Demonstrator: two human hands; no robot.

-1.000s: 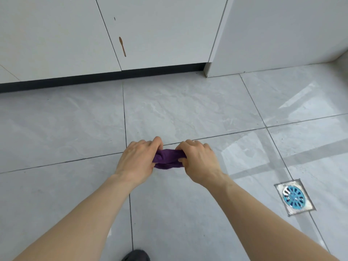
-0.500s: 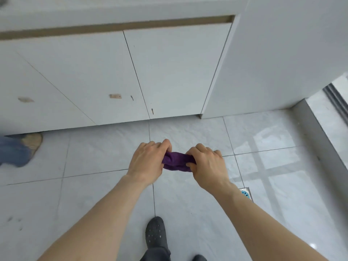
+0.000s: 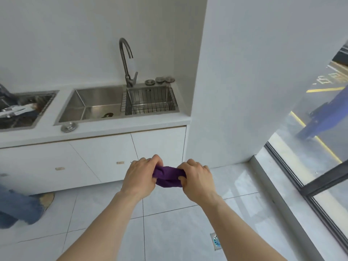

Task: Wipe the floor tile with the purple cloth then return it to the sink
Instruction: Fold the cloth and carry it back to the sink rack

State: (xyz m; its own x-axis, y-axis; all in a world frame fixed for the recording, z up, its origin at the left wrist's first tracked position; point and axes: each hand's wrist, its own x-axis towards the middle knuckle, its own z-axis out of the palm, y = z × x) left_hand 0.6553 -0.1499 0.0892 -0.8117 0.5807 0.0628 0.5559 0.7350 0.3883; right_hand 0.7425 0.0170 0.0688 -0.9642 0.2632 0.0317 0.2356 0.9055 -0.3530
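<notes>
While both hands, the left hand (image 3: 140,177) and right hand (image 3: 196,179), clutch the bunched purple cloth (image 3: 167,176) at frame centre, a loosened hold risks dropping it short of the stainless steel sink (image 3: 90,102) at upper left.

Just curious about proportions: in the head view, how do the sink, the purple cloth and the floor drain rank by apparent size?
1. sink
2. purple cloth, bunched between both hands and nearer the camera
3. floor drain, partly hidden by the right arm

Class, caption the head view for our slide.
Both hands, left and right, hold a bunched purple cloth before the steel sink.
</notes>
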